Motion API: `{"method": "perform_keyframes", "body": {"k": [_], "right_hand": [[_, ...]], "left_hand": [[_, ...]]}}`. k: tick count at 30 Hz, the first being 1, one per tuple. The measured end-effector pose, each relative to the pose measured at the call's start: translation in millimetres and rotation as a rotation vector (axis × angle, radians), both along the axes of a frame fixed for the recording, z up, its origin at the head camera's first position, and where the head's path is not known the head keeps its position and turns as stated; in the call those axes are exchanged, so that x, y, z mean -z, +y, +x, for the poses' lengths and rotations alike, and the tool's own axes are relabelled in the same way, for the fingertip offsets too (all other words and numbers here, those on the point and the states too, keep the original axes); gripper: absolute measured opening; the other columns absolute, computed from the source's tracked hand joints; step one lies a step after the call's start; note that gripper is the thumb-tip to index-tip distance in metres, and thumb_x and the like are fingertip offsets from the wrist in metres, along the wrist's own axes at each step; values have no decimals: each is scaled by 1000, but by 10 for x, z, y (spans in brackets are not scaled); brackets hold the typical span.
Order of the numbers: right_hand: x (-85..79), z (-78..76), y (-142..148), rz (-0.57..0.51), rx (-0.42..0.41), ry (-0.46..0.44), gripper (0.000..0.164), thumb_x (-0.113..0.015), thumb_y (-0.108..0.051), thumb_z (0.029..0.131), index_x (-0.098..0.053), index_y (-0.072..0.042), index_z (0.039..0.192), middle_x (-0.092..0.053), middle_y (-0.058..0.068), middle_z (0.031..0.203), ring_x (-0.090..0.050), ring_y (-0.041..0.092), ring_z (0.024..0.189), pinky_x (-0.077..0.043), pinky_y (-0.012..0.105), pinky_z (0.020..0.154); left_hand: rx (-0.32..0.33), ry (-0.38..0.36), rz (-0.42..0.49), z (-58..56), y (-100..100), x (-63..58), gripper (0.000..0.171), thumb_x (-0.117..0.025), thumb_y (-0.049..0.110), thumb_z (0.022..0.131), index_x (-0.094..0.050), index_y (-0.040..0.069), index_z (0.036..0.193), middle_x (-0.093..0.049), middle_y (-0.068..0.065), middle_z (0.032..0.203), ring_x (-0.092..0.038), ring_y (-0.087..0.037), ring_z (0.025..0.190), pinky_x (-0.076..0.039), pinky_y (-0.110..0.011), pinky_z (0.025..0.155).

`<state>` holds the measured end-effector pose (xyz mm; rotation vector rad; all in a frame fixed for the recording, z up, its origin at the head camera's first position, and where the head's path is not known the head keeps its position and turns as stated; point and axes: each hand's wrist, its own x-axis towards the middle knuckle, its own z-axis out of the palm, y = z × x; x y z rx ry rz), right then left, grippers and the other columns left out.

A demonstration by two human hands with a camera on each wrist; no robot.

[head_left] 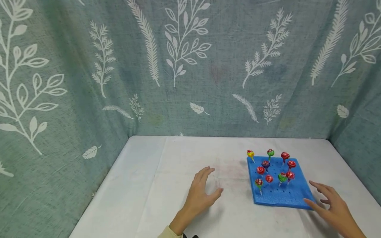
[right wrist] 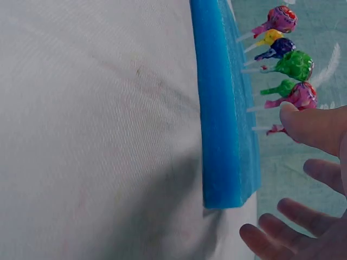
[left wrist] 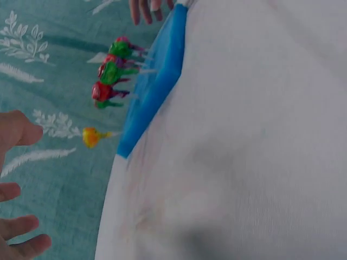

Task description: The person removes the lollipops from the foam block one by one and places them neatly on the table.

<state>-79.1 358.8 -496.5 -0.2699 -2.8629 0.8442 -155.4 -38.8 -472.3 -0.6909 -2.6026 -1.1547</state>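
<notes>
Head — left grip [head_left: 198, 195], right grip [head_left: 335, 205] — wide

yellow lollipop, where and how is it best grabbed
Probably pinch the yellow lollipop by its round head, coming from the left: it stands head up at the far left corner of the blue board, with nothing crowding that side, and its thin stick goes down to the board.

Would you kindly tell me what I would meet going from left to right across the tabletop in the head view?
Left hand → blue board with upright lollipops → right hand.
</notes>
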Motion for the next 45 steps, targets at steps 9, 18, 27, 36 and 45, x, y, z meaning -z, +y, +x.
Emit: {"method": "perform_keyframes", "body": {"k": [9, 18, 27, 36, 45], "right_hand": [[25, -118, -55, -9, -30, -72, 86, -67, -50, 83, -36, 11, 135, -31, 38, 123, -36, 54, 106, -49, 58, 78], [60, -234, -85, 41, -45, -177, 102, -71, -57, 75, -34, 19, 132, -27, 42, 119, -37, 57, 103, -44, 62, 82], [65, -265, -62, 30, -27, -282, 107, -67, -65, 73, -34, 19, 131, -26, 43, 122, -36, 59, 107, -43, 63, 84], [70, -251, -75, 19, -5, -275, 107, -68, -65, 72, -36, 18, 131, -26, 42, 125, -38, 60, 107, -44, 60, 83], [72, -248, -79, 0, 0, -271, 105, -68, -63, 74, -35, 18, 132, -26, 42, 125, -37, 60, 108, -44, 61, 83]], "left_hand": [[111, -102, 107, 24, 345, 57, 55, -71, 30, 82, -48, 24, 132, -45, 8, 136, -41, -14, 127, -41, -43, 100], [185, -203, 233, 19, 635, 94, 45, -71, 24, 84, -54, 23, 125, -55, 9, 125, -53, -20, 112, -49, -35, 88], [234, -253, 308, -4, 869, 108, 41, -71, 15, 83, -56, 18, 121, -59, 6, 118, -56, -16, 106, -51, -29, 83], [293, -238, 355, -28, 1068, 160, 38, -71, 11, 84, -57, 8, 119, -60, -6, 116, -58, -19, 103, -52, -24, 79], [272, -231, 457, -34, 1269, 201, 28, -74, 5, 81, -62, 7, 106, -63, -3, 103, -58, -5, 91, -53, -20, 70]]}}
